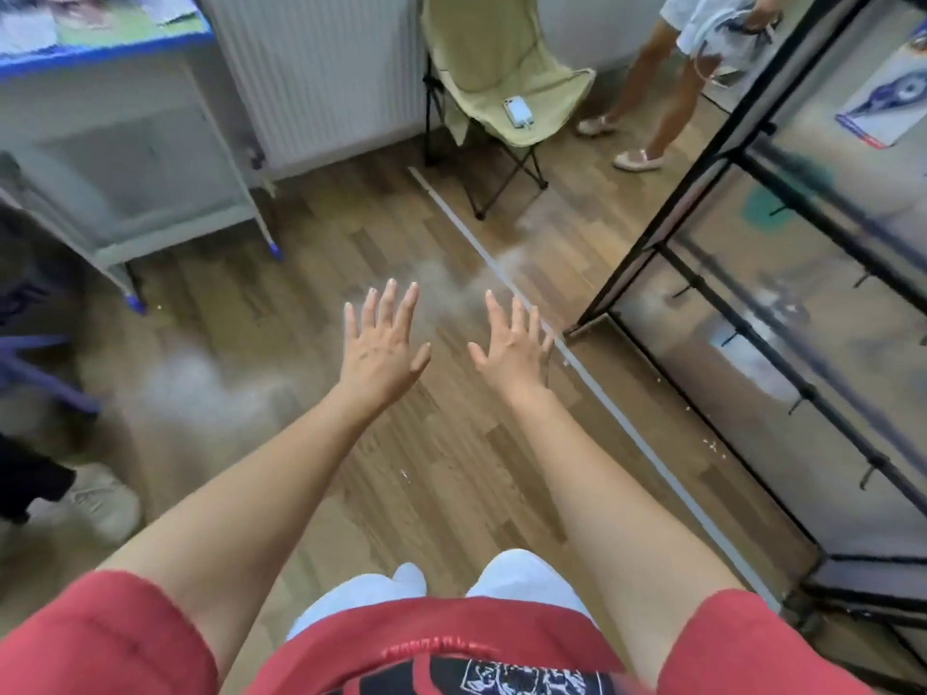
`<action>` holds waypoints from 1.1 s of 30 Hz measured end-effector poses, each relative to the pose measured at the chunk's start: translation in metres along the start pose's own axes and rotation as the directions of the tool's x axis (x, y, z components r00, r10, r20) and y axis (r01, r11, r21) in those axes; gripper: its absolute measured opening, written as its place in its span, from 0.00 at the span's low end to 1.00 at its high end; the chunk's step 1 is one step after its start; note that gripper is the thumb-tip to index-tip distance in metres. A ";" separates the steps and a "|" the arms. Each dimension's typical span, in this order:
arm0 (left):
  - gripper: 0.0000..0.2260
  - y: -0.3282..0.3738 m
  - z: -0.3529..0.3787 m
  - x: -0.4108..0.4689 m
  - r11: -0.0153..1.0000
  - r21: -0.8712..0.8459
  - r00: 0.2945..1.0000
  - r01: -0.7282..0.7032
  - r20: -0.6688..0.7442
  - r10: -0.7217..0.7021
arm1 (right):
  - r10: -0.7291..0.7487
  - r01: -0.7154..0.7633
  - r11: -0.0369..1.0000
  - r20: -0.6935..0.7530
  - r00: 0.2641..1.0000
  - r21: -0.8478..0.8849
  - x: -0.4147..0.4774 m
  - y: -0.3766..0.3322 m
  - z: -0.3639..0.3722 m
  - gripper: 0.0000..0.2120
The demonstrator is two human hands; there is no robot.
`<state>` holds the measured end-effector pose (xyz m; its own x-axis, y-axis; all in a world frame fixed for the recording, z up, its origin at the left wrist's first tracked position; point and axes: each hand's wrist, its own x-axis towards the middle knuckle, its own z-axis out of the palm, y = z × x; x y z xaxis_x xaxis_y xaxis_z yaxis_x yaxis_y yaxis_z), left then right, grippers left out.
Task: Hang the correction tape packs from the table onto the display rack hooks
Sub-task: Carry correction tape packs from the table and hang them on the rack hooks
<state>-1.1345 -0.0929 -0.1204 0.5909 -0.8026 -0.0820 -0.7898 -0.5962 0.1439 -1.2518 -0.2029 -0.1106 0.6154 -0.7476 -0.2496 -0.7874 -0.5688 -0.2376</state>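
Both arms stretch out in front of me over the wooden floor. My left hand (383, 338) is open, palm down, fingers spread, holding nothing. My right hand (514, 338) is beside it, also open and empty. The black display rack (742, 313) stands at the right, with short black hooks (865, 278) along its bars. One blue and white pack (885, 105) hangs high on it at the far right. A grey table (150, 158) with a blue edge stands at the upper left; I see no correction tape packs on the part in view.
A beige folding chair (496, 67) with a white phone on its seat stands at the back. A person's legs (652, 92) are beside the rack. Another person's shoe (100, 499) is at the left. A grey strip (577, 368) runs across the floor.
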 end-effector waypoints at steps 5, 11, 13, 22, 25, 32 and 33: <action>0.32 -0.097 -0.006 0.012 0.981 0.001 0.981 0.196 -0.009 -0.196 | -0.133 0.136 0.991 0.106 0.985 -0.016 0.042 -0.097 0.023 0.34; 0.32 -0.180 -0.014 0.042 0.927 -0.032 0.928 0.373 -0.012 -0.374 | -0.300 0.314 0.947 0.161 0.940 -0.064 0.105 -0.193 0.039 0.34; 0.32 -0.208 -0.020 0.059 0.908 -0.040 0.908 0.418 -0.024 -0.419 | -0.359 0.375 0.923 0.165 0.919 -0.083 0.132 -0.224 0.042 0.33; 0.31 -0.324 -0.061 0.143 0.788 -0.063 0.786 0.612 -0.068 -0.615 | -0.535 0.560 0.823 0.197 0.821 -0.099 0.247 -0.363 0.035 0.32; 0.32 -0.358 -0.067 0.166 0.759 -0.086 0.756 0.645 -0.071 -0.651 | -0.563 0.586 0.808 0.214 0.798 -0.062 0.274 -0.403 0.035 0.32; 0.31 -0.464 -0.092 0.244 0.745 -0.096 0.739 0.660 -0.100 -0.667 | -0.570 0.583 0.812 0.183 0.801 -0.026 0.359 -0.507 0.040 0.32; 0.31 -0.482 -0.096 0.256 0.746 -0.100 0.738 0.658 -0.107 -0.666 | -0.570 0.582 0.813 0.178 0.802 -0.026 0.372 -0.523 0.040 0.31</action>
<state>-0.5869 -0.0096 -0.1157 0.9798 -0.1934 -0.0510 -0.1838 -0.9712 0.1518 -0.6097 -0.1697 -0.1172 0.9486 -0.2150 -0.2320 -0.2823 -0.9064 -0.3143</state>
